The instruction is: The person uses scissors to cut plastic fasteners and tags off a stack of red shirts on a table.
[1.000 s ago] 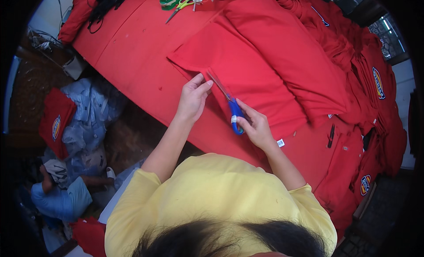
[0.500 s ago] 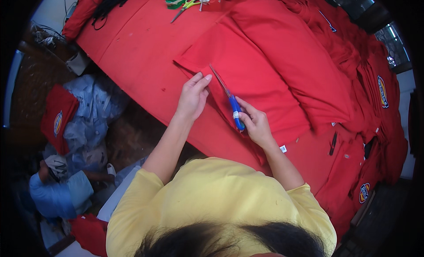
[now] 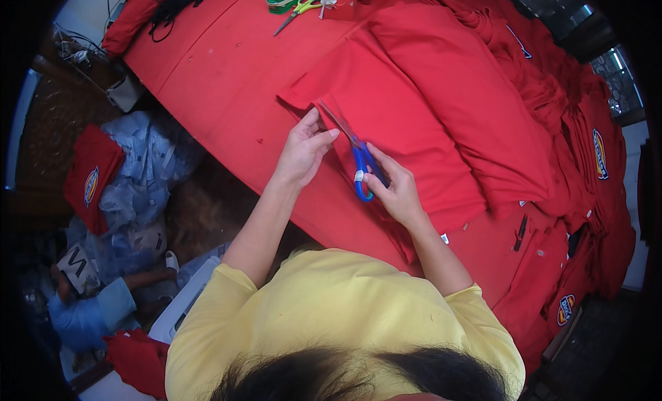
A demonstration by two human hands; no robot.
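The left hand [image 3: 302, 155] is at the edge of the red cloth [image 3: 403, 108] on the tabletop [image 3: 214, 91], its thumb and forefinger spread wider than half a second ago; I cannot tell whether they touch it. Next come the blue scissors [image 3: 359, 157] above the cloth, handles now parted. The right hand's [image 3: 400, 193] fingers are clamped on those handles.

scissors [image 3: 360, 158] [image 3: 299, 12]: 2 | hands [image 3: 303, 153] [image 3: 398, 187]: 2 | green tape dispenser [image 3: 283, 0]: 1 | red box [image 3: 338, 11]: 1 | black snips [image 3: 520, 233]: 1
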